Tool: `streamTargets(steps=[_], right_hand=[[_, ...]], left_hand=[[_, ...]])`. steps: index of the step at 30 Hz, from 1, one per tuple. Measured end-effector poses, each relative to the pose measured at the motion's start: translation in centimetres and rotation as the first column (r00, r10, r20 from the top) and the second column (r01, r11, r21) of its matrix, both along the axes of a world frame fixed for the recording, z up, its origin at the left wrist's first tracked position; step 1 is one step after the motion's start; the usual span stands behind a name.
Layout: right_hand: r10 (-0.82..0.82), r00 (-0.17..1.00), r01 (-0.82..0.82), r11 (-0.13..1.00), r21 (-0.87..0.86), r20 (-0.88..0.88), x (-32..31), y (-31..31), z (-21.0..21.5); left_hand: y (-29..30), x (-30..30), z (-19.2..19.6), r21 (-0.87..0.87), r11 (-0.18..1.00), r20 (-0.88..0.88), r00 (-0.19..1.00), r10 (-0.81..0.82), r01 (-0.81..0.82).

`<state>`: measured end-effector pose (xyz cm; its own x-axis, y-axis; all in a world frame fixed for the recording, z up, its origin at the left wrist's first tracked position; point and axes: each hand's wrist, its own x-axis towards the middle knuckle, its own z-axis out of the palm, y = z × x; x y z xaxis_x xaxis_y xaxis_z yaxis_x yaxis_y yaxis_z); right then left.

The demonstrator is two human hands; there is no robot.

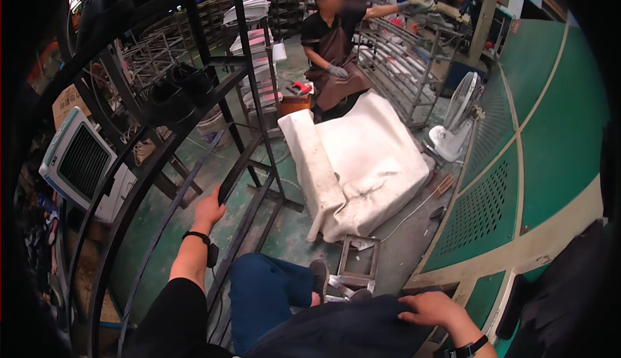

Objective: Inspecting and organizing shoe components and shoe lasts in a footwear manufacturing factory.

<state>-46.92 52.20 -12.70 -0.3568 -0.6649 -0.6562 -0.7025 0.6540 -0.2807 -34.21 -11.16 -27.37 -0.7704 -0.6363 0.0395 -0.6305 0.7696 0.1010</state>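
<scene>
My left hand [208,210] is closed round a bar of the black metal rack [249,151], with the thumb on its near side; some fingers are hidden. A dark band with a small black device sits on that wrist. My right hand [432,308] lies with fingers apart on the dark cloth [362,325] over my lap, holding nothing. Black shoes [169,102] stand on an upper level of the rack. Beyond my legs, a large block-shaped thing is draped with a stained whitish cover [375,157].
A person [333,54] in a brown apron and gloves sits behind the cover, one arm stretched out. Green perforated machine panels [498,190] line the right, near a white fan [456,118]. A small metal frame [359,257] lies by my feet. An air cooler [81,160] stands left.
</scene>
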Motion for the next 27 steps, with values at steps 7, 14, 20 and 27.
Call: streamTargets(steps=[7, 14, 20, 27], right_hand=[[-0.045, 0.998, 0.041, 0.995, 0.086, 0.047, 0.4, -1.2, 1.3], [-0.292, 0.92, -0.004, 0.659, -0.752, -0.261, 0.8, -2.4, 3.3], [-0.459, 0.853, -0.149, 0.241, -0.959, -0.248, 0.4, -1.2, 5.0], [-0.021, 0.999, 0.005, 0.931, -0.366, -0.041, 0.6, -0.9, 1.1]], left_hand=[[0.0, 0.2, -0.1, -0.005, 1.0, 0.008, 1.0, -0.003, 0.003], [-0.7, -0.2, -0.2, 0.015, 1.0, -0.002, 1.0, -0.002, 0.002], [0.2, -0.6, 0.2, 0.025, 1.0, -0.006, 1.0, 0.001, -0.001], [0.5, -0.7, -0.1, -0.015, 1.0, -0.033, 0.999, -0.016, 0.016]])
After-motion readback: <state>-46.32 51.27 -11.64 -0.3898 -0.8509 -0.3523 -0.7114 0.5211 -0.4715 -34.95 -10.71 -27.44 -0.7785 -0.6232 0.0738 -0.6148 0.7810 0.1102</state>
